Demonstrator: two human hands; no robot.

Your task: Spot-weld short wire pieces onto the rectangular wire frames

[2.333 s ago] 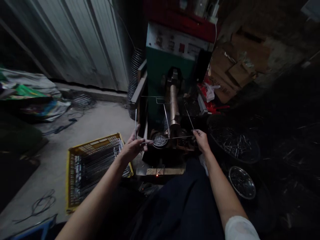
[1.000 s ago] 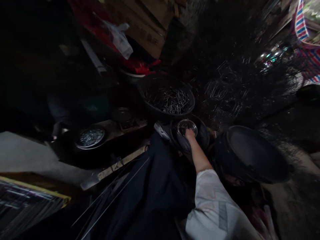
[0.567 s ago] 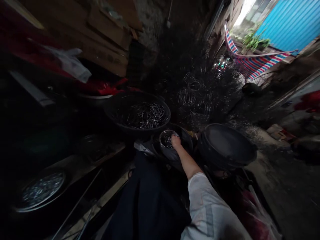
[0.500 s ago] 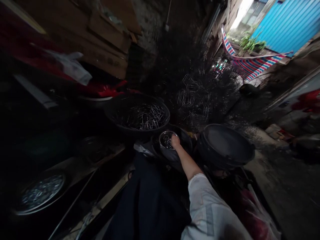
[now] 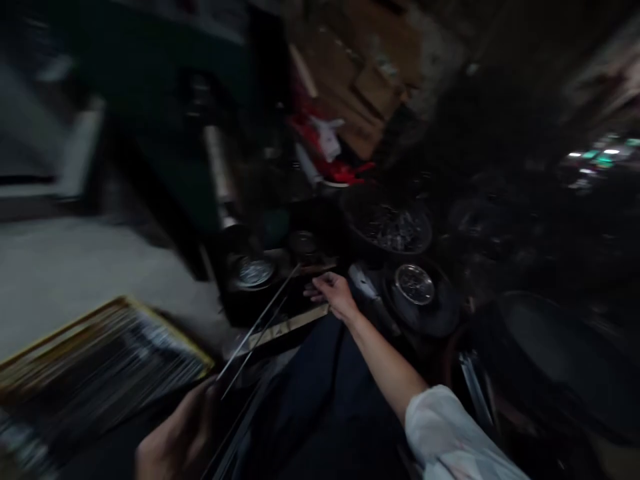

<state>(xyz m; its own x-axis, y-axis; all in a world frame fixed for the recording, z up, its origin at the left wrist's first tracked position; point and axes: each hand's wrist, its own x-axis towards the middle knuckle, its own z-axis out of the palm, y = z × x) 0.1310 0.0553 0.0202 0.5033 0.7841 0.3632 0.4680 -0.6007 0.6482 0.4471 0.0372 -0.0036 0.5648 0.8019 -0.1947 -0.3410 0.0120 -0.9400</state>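
At the lower left, my left hand (image 5: pixel 183 427) is blurred, its fingers closed around thin metal rods (image 5: pixel 260 320) that slant up and to the right. My right hand (image 5: pixel 335 295) is above my dark-clothed lap, near the rods' far end. Its thumb and fingers come together, pointing left; anything between them is too small and dim to make out. To its right, a round metal bowl (image 5: pixel 415 284) of small shiny metal pieces rests on a dark round container (image 5: pixel 437 313).
A wide dark basin (image 5: pixel 387 227) with thin metal pieces stands further back. A small dish (image 5: pixel 255 272) of shiny bits sits left of my right hand. A yellow-rimmed crate (image 5: pixel 120 307) of long rods lies at left. Cardboard (image 5: pixel 370 80) and a white bag (image 5: pixel 327 137) are behind.
My view has swung left. My right hand has left the metal bowl and moved left toward the rods. My left hand has come into view, and so has the yellow-rimmed crate.
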